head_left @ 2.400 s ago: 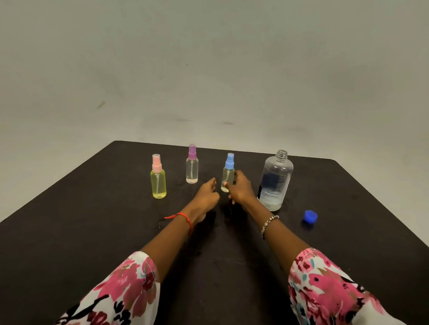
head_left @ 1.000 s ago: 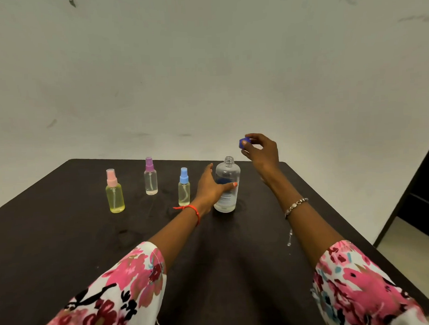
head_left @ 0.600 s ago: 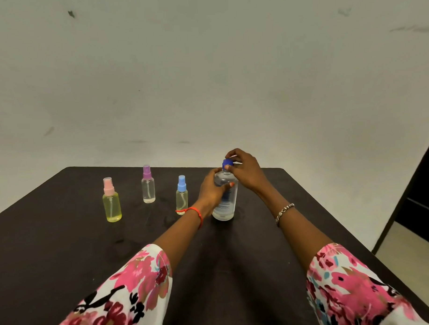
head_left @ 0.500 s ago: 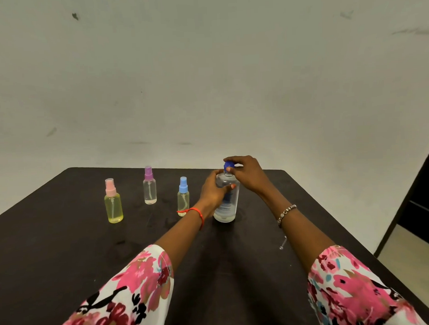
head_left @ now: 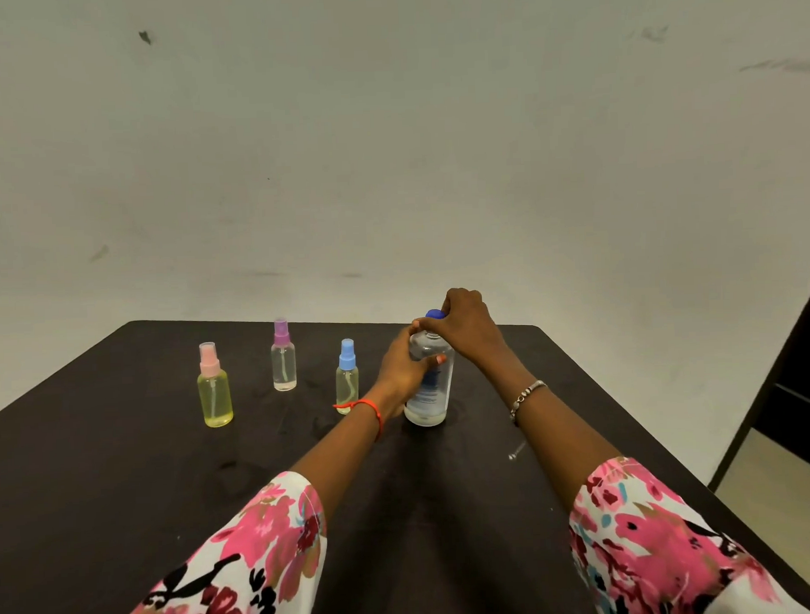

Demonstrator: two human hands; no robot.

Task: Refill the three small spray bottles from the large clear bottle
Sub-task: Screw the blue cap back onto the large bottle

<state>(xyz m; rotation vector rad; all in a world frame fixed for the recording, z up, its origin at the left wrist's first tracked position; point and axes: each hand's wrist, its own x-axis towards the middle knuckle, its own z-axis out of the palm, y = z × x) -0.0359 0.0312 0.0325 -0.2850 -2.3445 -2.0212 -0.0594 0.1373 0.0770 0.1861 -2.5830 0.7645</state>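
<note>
Left hand (head_left: 403,366) wraps large clear bottle (head_left: 429,388); right hand (head_left: 463,325) pinches blue cap (head_left: 433,313). Bottle looks near-empty: probably light, thin-walled, tippy; grip mid-body.

Three small spray bottles (head_left: 216,390) (head_left: 284,360) (head_left: 347,381); one large clear bottle (head_left: 428,388); one blue cap (head_left: 433,314); two hands (head_left: 403,366) (head_left: 466,325).

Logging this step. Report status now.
Left hand gripping large clear bottle. Right hand on blue cap at its neck. Three spray bottles capped, upright. Nothing obstructing.
</note>
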